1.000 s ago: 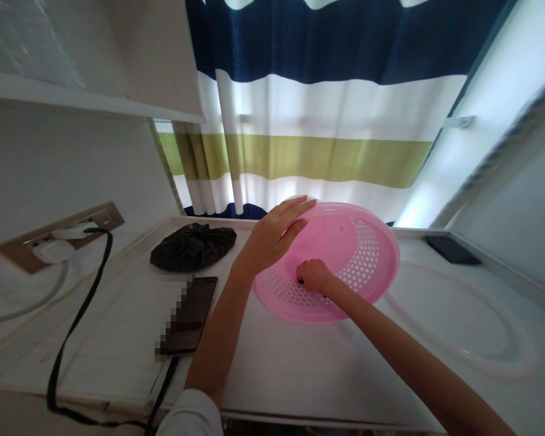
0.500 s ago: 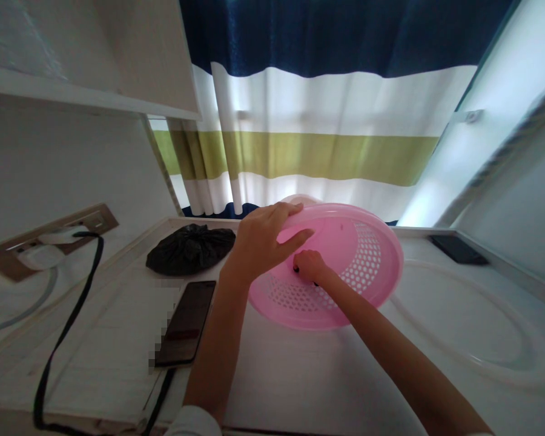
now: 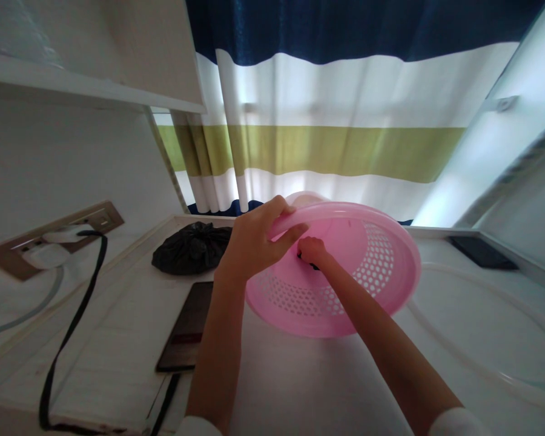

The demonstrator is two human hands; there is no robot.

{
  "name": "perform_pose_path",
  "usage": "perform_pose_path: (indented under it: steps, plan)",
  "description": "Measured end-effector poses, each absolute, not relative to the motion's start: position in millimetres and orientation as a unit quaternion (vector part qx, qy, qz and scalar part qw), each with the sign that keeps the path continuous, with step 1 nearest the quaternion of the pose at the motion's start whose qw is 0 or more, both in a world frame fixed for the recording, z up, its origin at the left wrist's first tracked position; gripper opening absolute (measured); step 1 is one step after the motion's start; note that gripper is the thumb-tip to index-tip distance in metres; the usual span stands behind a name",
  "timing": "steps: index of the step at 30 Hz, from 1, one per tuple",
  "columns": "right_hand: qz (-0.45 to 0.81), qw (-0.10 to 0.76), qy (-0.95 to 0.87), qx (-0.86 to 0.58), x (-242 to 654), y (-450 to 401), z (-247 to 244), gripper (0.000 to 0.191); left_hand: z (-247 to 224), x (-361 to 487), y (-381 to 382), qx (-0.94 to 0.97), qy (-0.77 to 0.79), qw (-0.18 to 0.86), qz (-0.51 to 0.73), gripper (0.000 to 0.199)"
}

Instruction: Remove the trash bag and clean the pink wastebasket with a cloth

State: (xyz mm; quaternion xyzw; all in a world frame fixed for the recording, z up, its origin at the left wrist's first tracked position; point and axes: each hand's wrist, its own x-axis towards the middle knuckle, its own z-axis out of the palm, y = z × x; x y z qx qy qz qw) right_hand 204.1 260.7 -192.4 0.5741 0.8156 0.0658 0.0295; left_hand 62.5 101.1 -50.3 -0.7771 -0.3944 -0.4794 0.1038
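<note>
Head camera view: a whitish desktop (image 3: pixel 118 345) with a low raised edge fills the lower half, and behind it hangs a curtain (image 3: pixel 345 145) in broad bands of navy, white and olive green, lit from behind. A pale cabinet (image 3: pixel 154 54) juts in at upper left; below it, a brownish socket panel (image 3: pixel 106 213) on the wall holds white plugs (image 3: pixel 48 255), with a black cord (image 3: pixel 68 330) looping down over the desk. A knotted black bag (image 3: pixel 188 248) lies at the left rear, with a dark phone (image 3: pixel 184 333) nearer the viewer. On the right are a dark flat slab (image 3: pixel 484 252) and a large clear ring (image 3: pixel 504 378). A pink basket (image 3: pixel 340 236) with perforated sides sits at centre, tilted with its open mouth toward the viewer. The person's left hand (image 3: pixel 258 236) pinches its upper left rim between thumb and fingers. The right hand (image 3: pixel 312 251) is inside, curled into a fist around a dark thing (image 3: pixel 315 266), mostly hidden. Compared with a second ago, the left fingers, then stretched along the rim, now hook over it; the right fist sits higher in the picture; the left forearm covers part of the phone; and a pale cuff (image 3: pixel 456 422) shows on the right arm.
</note>
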Motion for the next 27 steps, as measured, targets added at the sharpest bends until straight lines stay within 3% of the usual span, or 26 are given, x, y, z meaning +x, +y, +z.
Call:
perform_pose_path:
  steps: [27]
  plan:
    - [0.084, -0.022, 0.794, 0.601, 192.2, 311.8, -197.5, 0.028, -54.8, 44.3, 122.3, -0.767, -0.403, 0.046, -0.497, 0.02]
